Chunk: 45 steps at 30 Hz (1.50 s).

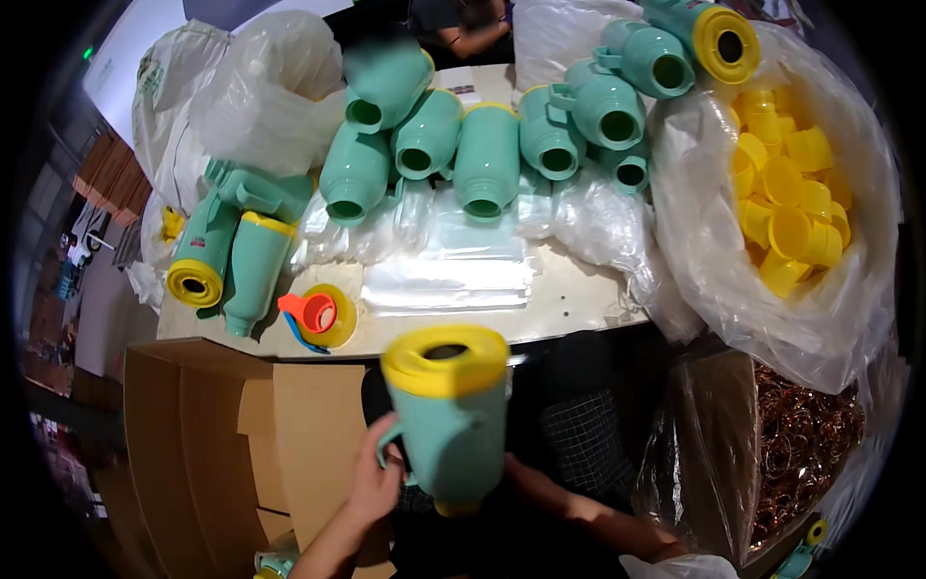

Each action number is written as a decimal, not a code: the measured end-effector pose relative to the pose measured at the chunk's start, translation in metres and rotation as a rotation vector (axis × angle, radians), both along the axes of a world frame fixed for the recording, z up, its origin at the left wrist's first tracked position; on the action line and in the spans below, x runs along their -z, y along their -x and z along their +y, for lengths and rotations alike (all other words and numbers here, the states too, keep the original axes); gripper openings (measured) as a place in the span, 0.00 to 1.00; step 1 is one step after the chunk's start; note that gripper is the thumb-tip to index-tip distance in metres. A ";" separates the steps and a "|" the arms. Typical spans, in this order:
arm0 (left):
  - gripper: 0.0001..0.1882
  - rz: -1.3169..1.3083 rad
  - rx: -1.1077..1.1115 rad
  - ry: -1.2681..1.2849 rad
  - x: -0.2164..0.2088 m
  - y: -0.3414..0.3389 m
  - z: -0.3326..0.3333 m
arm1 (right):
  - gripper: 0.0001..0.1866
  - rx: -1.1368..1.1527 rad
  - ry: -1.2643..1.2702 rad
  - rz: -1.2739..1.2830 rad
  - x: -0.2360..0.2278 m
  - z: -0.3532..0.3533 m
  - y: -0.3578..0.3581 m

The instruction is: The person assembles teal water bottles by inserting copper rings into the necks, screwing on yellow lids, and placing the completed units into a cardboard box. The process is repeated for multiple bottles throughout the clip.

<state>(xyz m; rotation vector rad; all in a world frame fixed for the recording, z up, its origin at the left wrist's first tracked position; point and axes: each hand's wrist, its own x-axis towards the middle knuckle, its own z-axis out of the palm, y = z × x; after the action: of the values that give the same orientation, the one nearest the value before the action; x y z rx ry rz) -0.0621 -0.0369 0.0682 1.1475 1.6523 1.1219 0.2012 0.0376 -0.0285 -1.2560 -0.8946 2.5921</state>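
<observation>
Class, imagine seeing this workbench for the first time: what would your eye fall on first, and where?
Probably the green flask with a yellow ring on top, at the lower centre, its handle in the left hand and the right hand at its side. Next, the bright yellow cups heaped in a translucent plastic bag at the right, and the similar green flasks spread across the table.

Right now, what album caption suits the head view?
A yellow-topped green jug, left hand at its handle, right hand alongside, before a table of more jugs.
</observation>
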 end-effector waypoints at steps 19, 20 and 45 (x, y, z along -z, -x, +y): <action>0.04 0.601 0.196 -0.435 0.025 -0.002 0.199 | 0.37 -0.137 -0.757 0.455 -0.085 0.176 -0.019; 0.06 0.682 0.176 -0.413 0.030 -0.001 0.231 | 0.37 -0.191 -0.844 0.434 -0.090 0.182 -0.014; 0.08 -0.360 0.018 -0.189 0.036 -0.073 0.251 | 0.17 0.063 -1.014 -0.345 -0.091 0.190 0.003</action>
<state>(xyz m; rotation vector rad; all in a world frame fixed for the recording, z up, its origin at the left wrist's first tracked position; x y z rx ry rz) 0.0108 0.2142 0.0323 1.0023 1.2778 1.4045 0.1984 0.2280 0.0620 -1.3109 -1.8321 1.4405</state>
